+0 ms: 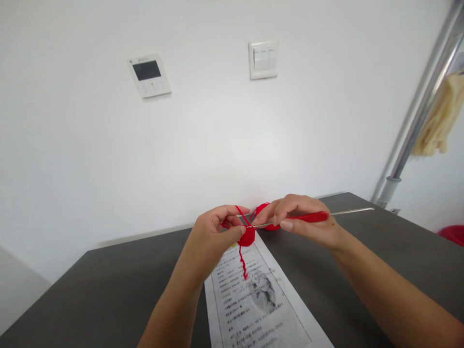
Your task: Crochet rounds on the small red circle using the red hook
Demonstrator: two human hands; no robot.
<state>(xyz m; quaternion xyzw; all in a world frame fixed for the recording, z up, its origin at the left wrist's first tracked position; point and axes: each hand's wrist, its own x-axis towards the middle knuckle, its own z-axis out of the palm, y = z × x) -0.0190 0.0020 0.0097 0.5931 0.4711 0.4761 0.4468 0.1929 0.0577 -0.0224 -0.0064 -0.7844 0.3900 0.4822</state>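
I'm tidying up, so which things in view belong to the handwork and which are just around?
Handwork:
red yarn piece in left hand
red-handled hook in right hand
red yarn ball
printed sheet beneath, probably

Just around:
wall panel
light switch
yellow cloth
metal pole

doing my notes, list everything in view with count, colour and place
table: 1, dark grey, bottom
printed sheet: 1, white, on table
wall: 1, white, behind table
panel: 1, white-and-black, upper left
switch: 1, white, upper centre
pole: 1, silver, right
cloth: 1, cream, far right
rounded item: 1, red, right edge
yarn piece: 1, red, low centre
yarn tail: 1, red, below piece
hook: 1, red-and-silver, over table
yarn ball: 1, red, behind hook
left hand: 1, bare, holding yarn piece
right hand: 1, bare, holding hook
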